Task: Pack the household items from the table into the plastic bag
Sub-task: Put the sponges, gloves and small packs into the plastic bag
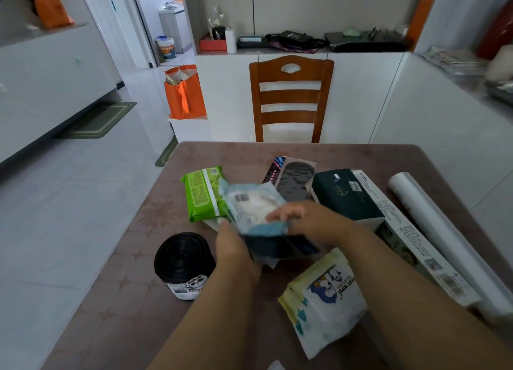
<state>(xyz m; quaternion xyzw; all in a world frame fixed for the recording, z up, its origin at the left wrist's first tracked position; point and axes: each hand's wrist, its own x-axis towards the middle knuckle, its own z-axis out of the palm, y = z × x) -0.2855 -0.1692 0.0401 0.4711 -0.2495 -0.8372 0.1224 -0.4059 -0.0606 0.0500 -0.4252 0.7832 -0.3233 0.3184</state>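
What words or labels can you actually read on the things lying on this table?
"BABY WIPES", seen upside down: yellow-and-white wipes pack.
Green pack: barcode and print, too small to read.
Long white box: dense print, too blurred.
Black bag roll: panda label, text unreadable.
Dark green tissue pack: emblem, illegible.

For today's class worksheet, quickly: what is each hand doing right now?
Left hand: closed on the light blue packet, gripping its lower left edge.
Right hand: closed on the same packet, fingers over its right side.

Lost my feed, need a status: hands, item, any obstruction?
Both hands on blue packet, lifted over table. Plastic bag not visible. Green pack close behind, nothing blocking.
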